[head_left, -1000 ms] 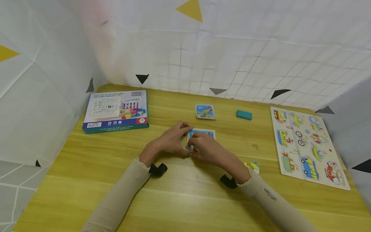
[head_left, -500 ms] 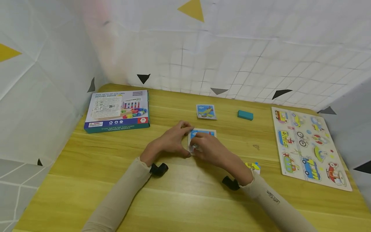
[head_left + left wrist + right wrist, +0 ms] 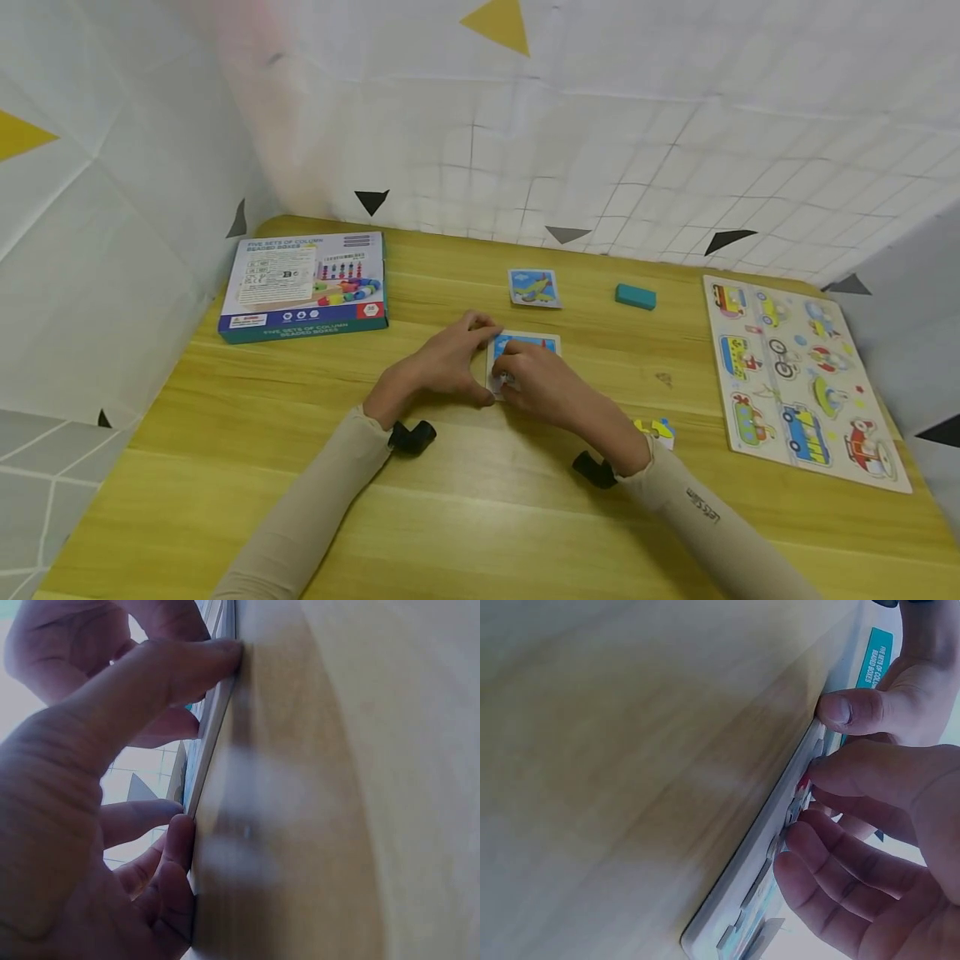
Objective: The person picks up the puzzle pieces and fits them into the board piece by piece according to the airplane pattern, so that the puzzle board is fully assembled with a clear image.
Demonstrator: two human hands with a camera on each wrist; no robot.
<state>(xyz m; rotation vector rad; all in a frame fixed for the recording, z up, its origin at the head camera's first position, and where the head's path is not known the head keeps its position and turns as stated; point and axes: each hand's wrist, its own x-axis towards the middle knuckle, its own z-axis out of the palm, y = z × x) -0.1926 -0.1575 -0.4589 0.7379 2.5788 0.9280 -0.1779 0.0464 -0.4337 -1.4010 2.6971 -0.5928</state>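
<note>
A small square jigsaw board (image 3: 553, 342) with a pale rim and blue picture lies flat on the table. My left hand (image 3: 444, 360) holds its left edge, thumb at the near corner and fingers at the far one. My right hand (image 3: 543, 385) is over the board, its fingers bent down onto the picture. In the right wrist view, thumb and forefinger pinch a small jigsaw piece (image 3: 803, 782) showing red, low against the board; most of it is hidden by the fingers. Some yellow, blue and white jigsaw pieces (image 3: 662, 431) lie beside the right wrist.
Behind the board lies a card (image 3: 534, 288) with a yellow aeroplane. A teal block (image 3: 635, 297) is to its right. A large wooden vehicle puzzle (image 3: 795, 321) lies at the right, a beaded-toy box (image 3: 300, 287) at the back left. White cloth walls (image 3: 420, 108) rise behind the table.
The right fingers have shifted slightly on the board, where a patch of red showing between them earlier is now covered. The left hand stays at the board's edge.
</note>
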